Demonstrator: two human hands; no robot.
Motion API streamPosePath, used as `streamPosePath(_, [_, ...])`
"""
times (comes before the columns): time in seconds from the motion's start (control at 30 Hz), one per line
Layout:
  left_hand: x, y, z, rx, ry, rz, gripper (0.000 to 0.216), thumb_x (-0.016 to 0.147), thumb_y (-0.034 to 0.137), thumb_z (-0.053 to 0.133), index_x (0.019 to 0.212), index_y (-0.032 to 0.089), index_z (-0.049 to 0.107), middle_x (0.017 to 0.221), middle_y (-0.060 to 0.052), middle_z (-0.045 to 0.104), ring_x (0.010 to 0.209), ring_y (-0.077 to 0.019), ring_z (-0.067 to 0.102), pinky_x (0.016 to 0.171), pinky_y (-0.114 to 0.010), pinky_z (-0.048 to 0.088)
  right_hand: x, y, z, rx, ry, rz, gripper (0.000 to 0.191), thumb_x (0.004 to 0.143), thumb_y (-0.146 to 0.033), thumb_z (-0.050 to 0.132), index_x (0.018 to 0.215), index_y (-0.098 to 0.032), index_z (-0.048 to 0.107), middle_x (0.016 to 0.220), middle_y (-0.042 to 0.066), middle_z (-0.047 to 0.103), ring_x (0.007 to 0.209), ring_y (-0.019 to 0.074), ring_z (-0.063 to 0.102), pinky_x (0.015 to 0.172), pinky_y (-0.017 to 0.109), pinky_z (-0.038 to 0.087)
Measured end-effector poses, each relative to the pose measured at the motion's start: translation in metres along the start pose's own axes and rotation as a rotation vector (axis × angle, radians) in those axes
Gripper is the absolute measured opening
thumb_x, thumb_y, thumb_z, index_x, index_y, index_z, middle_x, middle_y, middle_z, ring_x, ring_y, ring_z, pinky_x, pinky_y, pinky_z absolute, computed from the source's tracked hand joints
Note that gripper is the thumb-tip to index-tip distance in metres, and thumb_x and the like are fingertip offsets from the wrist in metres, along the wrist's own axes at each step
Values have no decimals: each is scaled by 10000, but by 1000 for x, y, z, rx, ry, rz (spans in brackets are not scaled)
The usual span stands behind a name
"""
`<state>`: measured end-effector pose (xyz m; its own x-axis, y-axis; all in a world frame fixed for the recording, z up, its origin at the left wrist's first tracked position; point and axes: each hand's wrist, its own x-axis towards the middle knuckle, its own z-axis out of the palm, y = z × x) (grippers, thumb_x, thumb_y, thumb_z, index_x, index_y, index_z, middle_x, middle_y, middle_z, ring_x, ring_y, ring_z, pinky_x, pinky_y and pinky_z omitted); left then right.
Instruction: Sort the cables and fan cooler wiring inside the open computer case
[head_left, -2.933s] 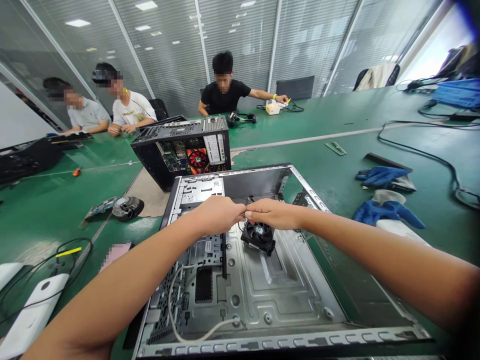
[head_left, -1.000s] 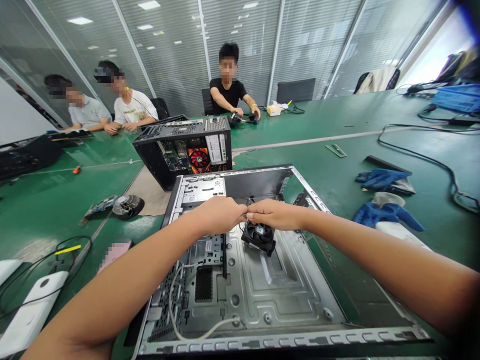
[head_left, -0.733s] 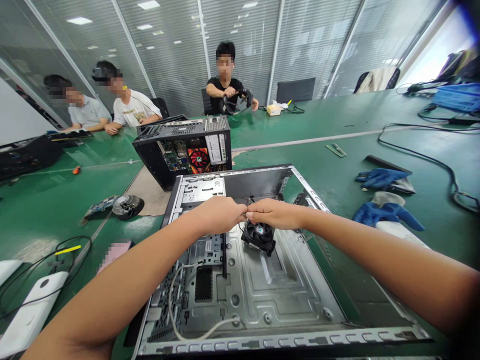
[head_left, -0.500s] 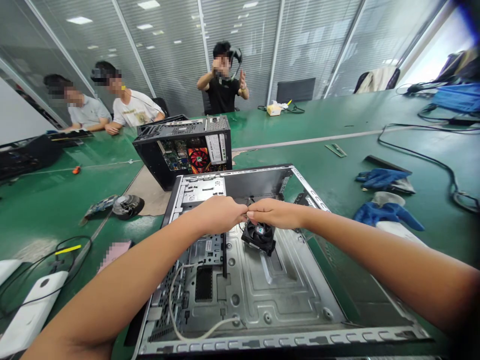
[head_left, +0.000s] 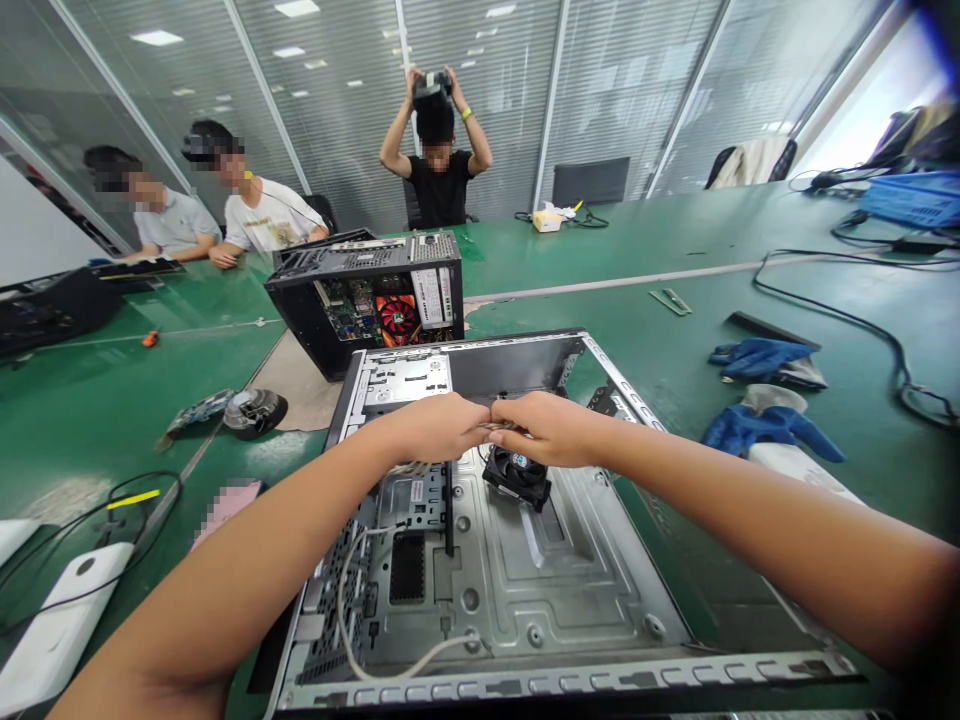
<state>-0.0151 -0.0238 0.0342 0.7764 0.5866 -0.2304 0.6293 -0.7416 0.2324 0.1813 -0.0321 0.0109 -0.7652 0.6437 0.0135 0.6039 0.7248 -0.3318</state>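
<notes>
My left hand (head_left: pixel 441 425) and my right hand (head_left: pixel 546 425) meet over an open computer case (head_left: pixel 585 590) lying on its side. Both are closed, with fingertips together around a thin cable (head_left: pixel 491 427), mostly hidden by the fingers. Just below my right hand a black cooling fan (head_left: pixel 517 476) rests tilted inside the case. More pale wires (head_left: pixel 411 468) show beneath my left hand, beside the metal drive cage (head_left: pixel 420 498). A loose grey cable (head_left: pixel 346 600) curves along the left part of the case floor.
Behind the case stands another computer tower (head_left: pixel 360 285) with its side open. Blue gloves (head_left: pixel 772 425) lie to the right, near a long black cord (head_left: pixel 847 300). A round metal part (head_left: pixel 255 412) sits on the left of the green table (head_left: pixel 570 258). Several people sit across it.
My right hand has turned slightly, its thumb now lower and apart from the fingers' edge. My hands stay together above the fan. The person opposite has raised a headset overhead.
</notes>
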Motion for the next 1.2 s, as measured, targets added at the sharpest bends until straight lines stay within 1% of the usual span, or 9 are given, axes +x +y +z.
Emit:
streamPosePath(0.07, [-1, -2, -2, -114, -9, 32, 325, 937, 371, 342, 1016, 194, 603, 870, -43, 662, 745, -163, 572, 664, -271, 389, -1, 0, 0, -54, 23, -7, 265, 926, -399, 403, 915, -172, 539, 767, 70, 637, 660, 178, 534, 573, 278, 270])
streamPosePath(0.2, [-2, -3, -6, -408, -130, -56, 291, 917, 359, 349, 887, 172, 569, 581, 16, 543, 565, -135, 529, 596, -263, 402, 0, 3, 3, -109, 60, -42, 217, 950, -333, 391, 916, -188, 548, 812, 54, 656, 674, 171, 559, 580, 277, 271])
streamPosePath(0.27, [-4, -4, -7, -618, -173, -82, 277, 913, 352, 345, 873, 171, 551, 531, 39, 503, 532, -132, 543, 602, -270, 432, 1, 6, 6, -127, 86, -75, 213, 959, -310, 392, 917, -192, 563, 841, 48, 660, 696, 163, 565, 596, 276, 286])
streamPosePath(0.37, [-6, -6, -6, -867, -208, -167, 280, 907, 351, 352, 859, 170, 560, 533, 36, 533, 534, -141, 589, 587, -278, 461, 2, 9, 8, -211, 135, -143, 236, 969, -306, 393, 920, -176, 585, 825, 56, 642, 713, 162, 549, 627, 281, 313])
streamPosePath(0.5, [-8, -9, -7, -1019, -292, -227, 310, 890, 364, 395, 849, 152, 618, 590, -15, 638, 568, -157, 637, 574, -283, 476, 2, 9, 9, -353, 216, -245, 287, 984, -297, 370, 889, -154, 600, 777, 66, 592, 697, 166, 497, 665, 298, 330])
streamPosePath(0.73, [-9, -9, -7, -1061, -394, -228, 272, 875, 413, 492, 804, 168, 586, 791, -66, 715, 770, -185, 677, 657, -311, 519, 1, 9, 9, -396, 287, -325, 308, 993, -246, 340, 834, -155, 588, 806, 71, 561, 721, 171, 448, 695, 308, 325])
streamPosePath(0.93, [-8, -6, -4, -969, -289, -220, 248, 881, 376, 447, 721, 190, 482, 580, 16, 609, 565, -145, 612, 592, -290, 474, 1, 7, 11, -420, 249, -278, 267, 964, -183, 363, 807, -154, 577, 720, 52, 532, 659, 170, 419, 651, 304, 310])
streamPosePath(1.07, [-6, -7, -4, -777, -219, -142, 232, 868, 350, 433, 700, 194, 468, 539, 41, 560, 555, -129, 589, 653, -285, 457, 1, 5, 10, -371, 203, -229, 264, 963, -209, 364, 809, -157, 572, 729, 58, 551, 654, 170, 437, 648, 302, 319])
streamPosePath(1.2, [-4, -9, -4, -688, -212, -97, 217, 864, 325, 428, 698, 192, 474, 526, 47, 544, 548, -125, 585, 686, -287, 450, 2, 5, 10, -260, 189, -206, 270, 972, -227, 348, 820, -157, 559, 739, 55, 559, 669, 167, 457, 641, 291, 333])
